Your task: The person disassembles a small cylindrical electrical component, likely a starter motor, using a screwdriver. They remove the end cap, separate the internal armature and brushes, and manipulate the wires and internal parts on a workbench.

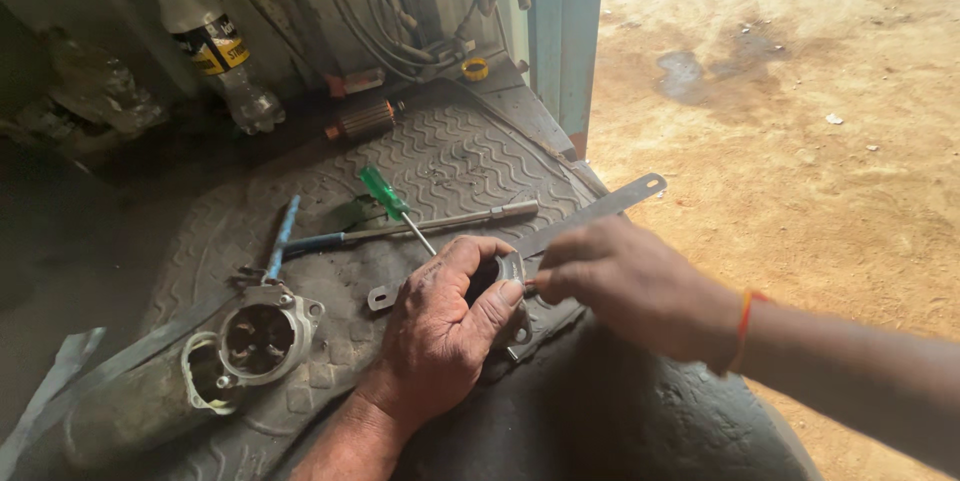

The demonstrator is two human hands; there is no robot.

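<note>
My left hand (445,331) is curled around a small grey metal ring-shaped part (511,266), thumb pressed against its side. My right hand (625,286), with an orange thread at the wrist, comes in from the right and pinches the same part with its fingertips. Both hands hover just above a flat metal bar with holes (600,209) lying on the ribbed rubber mat (450,151). A green-handled screwdriver (385,193) and a long metal rod (440,224) lie just beyond the hands. What sits inside the ring is hidden by my fingers.
A round motor housing (262,336) lies at lower left, with a blue-handled tool (281,238) above it. At the back are a copper-wound armature (362,119), a plastic bottle (215,46), a yellow ring (475,68) and hanging cables (385,11). Sandy ground (800,121) lies to the right.
</note>
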